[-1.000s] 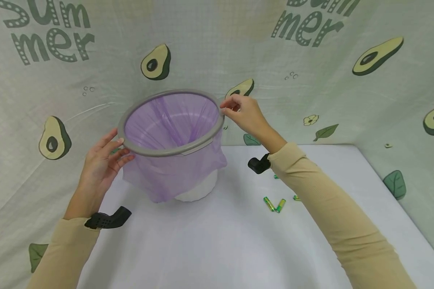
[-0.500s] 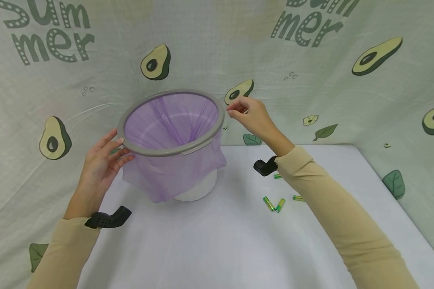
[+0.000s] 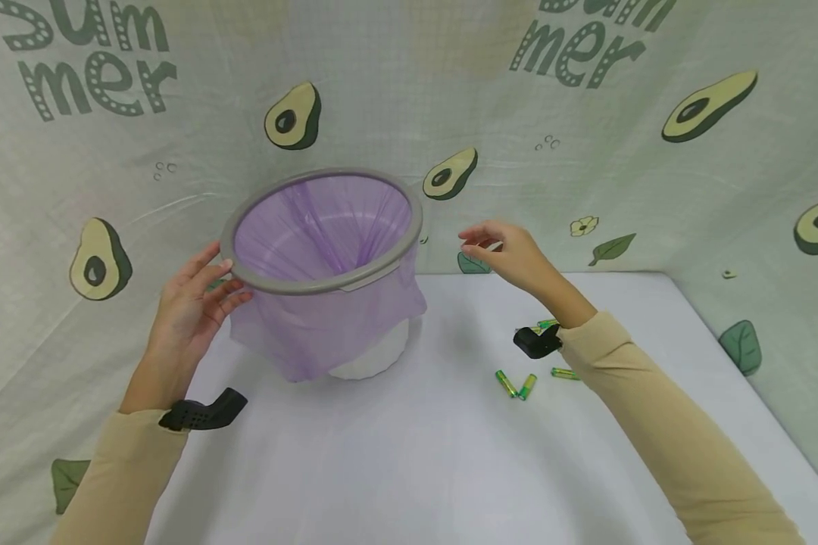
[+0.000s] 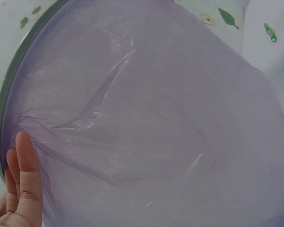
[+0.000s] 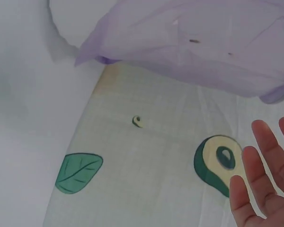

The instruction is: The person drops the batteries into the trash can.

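Note:
A white trash can [image 3: 378,357] with a grey rim ring [image 3: 293,288] stands on the table, lined with a thin purple trash bag [image 3: 341,329] that folds down over its outside. My left hand [image 3: 187,306] holds the rim at its left side, thumb on the ring and fingers against the bag below. In the left wrist view those fingers [image 4: 28,175] lie along the purple film. To the right of the can, apart from it, my right hand [image 3: 511,257] hovers with loosely bent fingers and nothing in them. The right wrist view shows that hand [image 5: 267,189] beneath the bag's hanging edge [image 5: 189,61].
Several green-and-yellow batteries lie on the white table [image 3: 395,469] at right: one battery [image 3: 507,384] almost meets another battery [image 3: 528,387], a further battery [image 3: 565,373] lies beside them, and more are partly behind the right wrist's black camera [image 3: 537,343]. A printed cloth [image 3: 382,91] hangs behind.
My right hand has left the rim's right side and moved right and down, its fingers loosening. My left hand, the can and the bag stay in place.

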`<action>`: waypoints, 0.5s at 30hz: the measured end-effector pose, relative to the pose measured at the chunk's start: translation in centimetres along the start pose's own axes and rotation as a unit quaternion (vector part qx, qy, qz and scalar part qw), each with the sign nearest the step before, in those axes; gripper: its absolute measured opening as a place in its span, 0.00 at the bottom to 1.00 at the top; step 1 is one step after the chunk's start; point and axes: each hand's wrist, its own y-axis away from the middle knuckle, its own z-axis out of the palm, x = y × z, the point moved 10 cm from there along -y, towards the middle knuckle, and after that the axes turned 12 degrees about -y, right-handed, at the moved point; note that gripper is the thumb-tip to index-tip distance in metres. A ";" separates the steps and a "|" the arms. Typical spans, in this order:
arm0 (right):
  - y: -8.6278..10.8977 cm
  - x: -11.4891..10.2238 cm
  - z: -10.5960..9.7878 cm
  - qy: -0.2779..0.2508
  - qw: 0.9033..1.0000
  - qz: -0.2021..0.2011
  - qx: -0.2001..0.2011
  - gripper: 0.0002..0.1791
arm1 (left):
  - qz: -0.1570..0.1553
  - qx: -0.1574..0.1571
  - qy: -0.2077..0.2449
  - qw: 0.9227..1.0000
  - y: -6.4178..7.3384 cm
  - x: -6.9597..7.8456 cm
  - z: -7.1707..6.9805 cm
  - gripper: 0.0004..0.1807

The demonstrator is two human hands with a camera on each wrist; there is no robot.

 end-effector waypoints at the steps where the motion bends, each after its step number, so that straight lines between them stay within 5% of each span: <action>1: 0.3 0.3 -0.1 0.002 1.000 0.003 -0.003 0.17 | 0.000 0.000 0.000 1.000 0.0 0.0 0.0 0.29; 15: 5.0 5.7 -2.0 0.029 0.998 0.058 -0.019 0.22 | 0.001 -0.004 0.006 1.000 0.2 0.2 0.2 0.29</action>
